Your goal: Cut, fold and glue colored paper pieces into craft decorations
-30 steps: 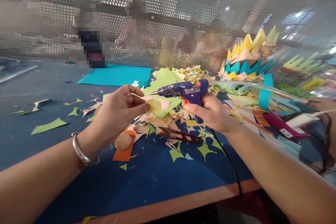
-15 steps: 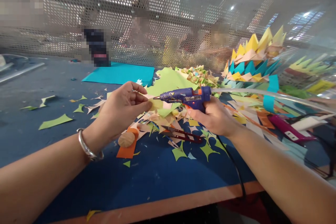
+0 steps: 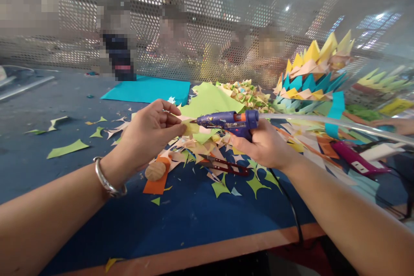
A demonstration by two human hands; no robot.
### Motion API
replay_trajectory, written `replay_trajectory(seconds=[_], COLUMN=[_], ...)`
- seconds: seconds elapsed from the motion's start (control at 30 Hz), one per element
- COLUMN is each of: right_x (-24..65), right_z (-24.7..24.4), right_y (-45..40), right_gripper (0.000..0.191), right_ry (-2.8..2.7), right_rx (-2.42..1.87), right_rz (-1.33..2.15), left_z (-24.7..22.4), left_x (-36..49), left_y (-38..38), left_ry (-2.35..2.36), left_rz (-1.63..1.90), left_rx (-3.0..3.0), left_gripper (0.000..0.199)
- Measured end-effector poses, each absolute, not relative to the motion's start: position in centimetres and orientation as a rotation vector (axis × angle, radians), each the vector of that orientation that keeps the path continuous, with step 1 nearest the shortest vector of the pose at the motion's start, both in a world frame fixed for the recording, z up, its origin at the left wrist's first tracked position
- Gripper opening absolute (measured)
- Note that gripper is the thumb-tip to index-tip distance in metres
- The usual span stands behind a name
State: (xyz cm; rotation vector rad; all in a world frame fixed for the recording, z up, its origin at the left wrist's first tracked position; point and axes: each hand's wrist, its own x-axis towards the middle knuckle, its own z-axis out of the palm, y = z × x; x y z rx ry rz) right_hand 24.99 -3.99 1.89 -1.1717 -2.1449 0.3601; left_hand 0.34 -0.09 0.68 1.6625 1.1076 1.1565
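My right hand (image 3: 263, 144) is wrapped round the handle of a purple hot glue gun (image 3: 223, 121), held level with its nozzle pointing left. A long clear glue stick (image 3: 310, 120) sticks out of its back end. Between thumb and fingers, my left hand (image 3: 158, 131) pinches a small yellow piece of paper (image 3: 192, 128). The nozzle tip is at that paper; I cannot tell whether they touch. Below lie dark red thread snips (image 3: 228, 167) among paper scraps. A round wooden piece (image 3: 155, 171) rests on an orange paper strip (image 3: 159, 185).
Behind my hands are a turquoise sheet (image 3: 148, 88), a green sheet (image 3: 210, 99) and a heap of folded paper pieces (image 3: 249, 95). Layered pointed paper work (image 3: 312, 73) stands at right, near a magenta power strip (image 3: 359, 161). Another person's hand (image 3: 397, 126) shows at the right edge.
The glue gun has tilted slightly, its back end a little lower, and the glue stick has dropped with it. My left hand keeps its pinch on the yellow paper.
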Motion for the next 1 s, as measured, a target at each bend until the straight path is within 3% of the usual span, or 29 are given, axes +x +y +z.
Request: replay_trajectory(seconds=[1.0], right_x=[25.09], right_z=[1.81], right_y=[-3.99], right_gripper=[0.021], right_ry=[-2.183], right_rx=[-1.273], right_rz=[0.232], left_z=[0.65], left_x=[0.49], left_y=[-0.05], left_ry=[1.105], left_rz=[1.144], left_rx=[1.649], left_gripper=[0.029])
